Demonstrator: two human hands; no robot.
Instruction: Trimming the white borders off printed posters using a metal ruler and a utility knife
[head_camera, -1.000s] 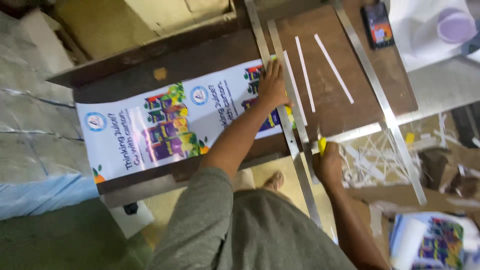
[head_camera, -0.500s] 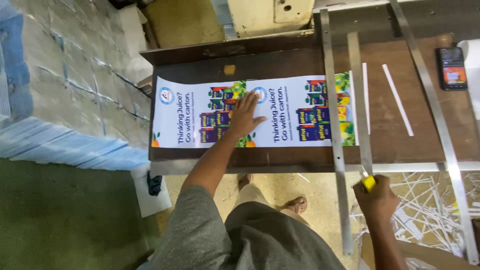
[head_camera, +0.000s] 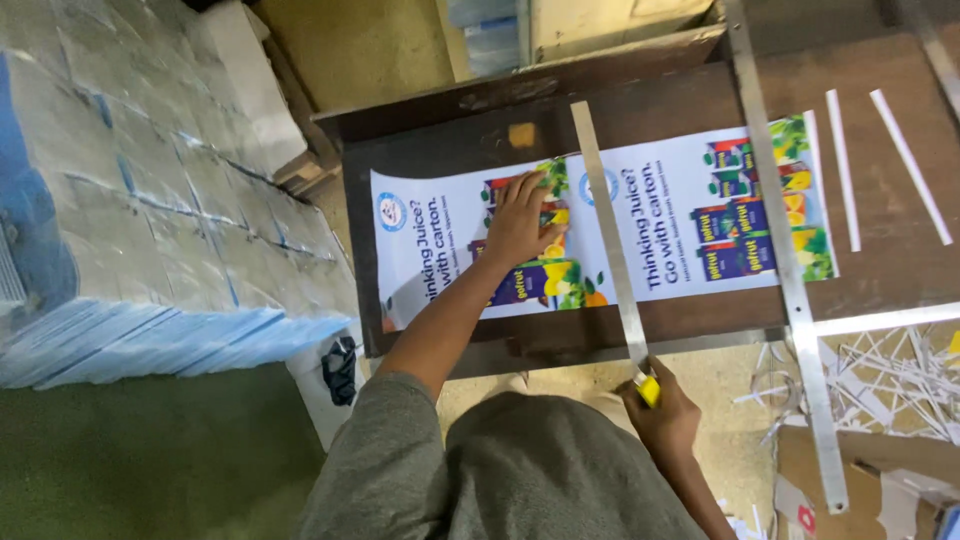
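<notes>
Two metal rulers bar the printed sheet; bare dark tabletop lies open beyond it.

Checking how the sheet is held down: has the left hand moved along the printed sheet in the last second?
Yes. The left hand has slid along the printed sheet, from the sheet's opposite end toward its round-logo end.

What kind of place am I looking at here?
Likely a small print-finishing or paper-cutting shop: a printed sheet under a steel ruler, paper trimmings on the floor, stacked paper bundles alongside.
</notes>
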